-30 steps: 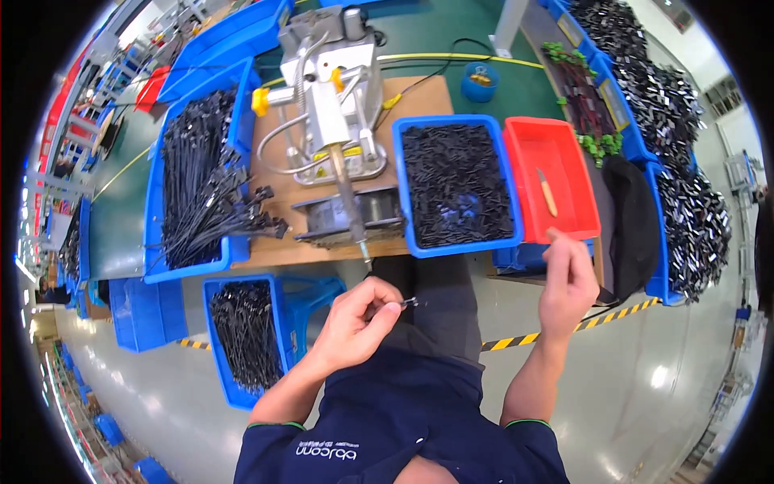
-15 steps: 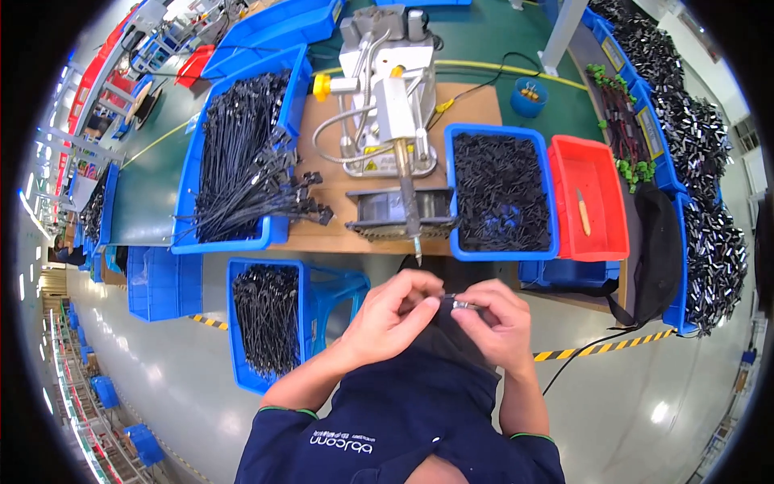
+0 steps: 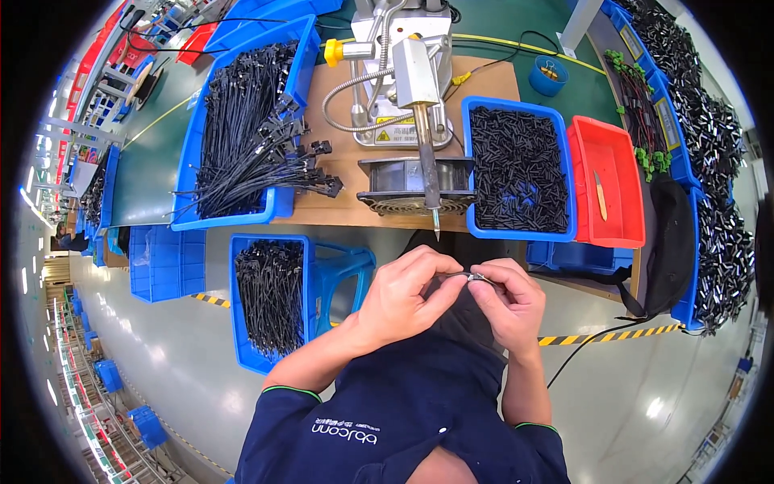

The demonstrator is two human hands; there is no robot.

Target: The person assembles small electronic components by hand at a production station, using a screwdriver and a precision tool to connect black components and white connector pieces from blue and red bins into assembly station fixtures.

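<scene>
Just in front of my body, both hands are brought close together, fingertips nearly meeting. My left hand (image 3: 403,297) is closed, thumb and forefinger pinching a thin black cable (image 3: 455,274). At the cable's end a small silver connector (image 3: 475,277) sits between the thumb and fingers of my right hand (image 3: 513,305), also closed. Most of the cable is hidden by my fingers. Slightly above and left of the connector, the pointed metal tip (image 3: 437,222) of a soldering-iron-like rod hangs down from a bench machine (image 3: 403,73). Neither hand touches that tip.
Under the rod stands a black fan (image 3: 379,179). A blue bin (image 3: 278,206) of black cables lies left, a blue tray (image 3: 524,235) of short black sleeves right, beside a red tray (image 3: 617,173) with a wooden-handled tool. A blue stool (image 3: 347,262) and another cable bin (image 3: 309,306) stand lower left.
The whole view has shifted, with the bench now higher and further right. My fingertips have drawn slightly closer together around the connector. Both hands keep their pinch.
</scene>
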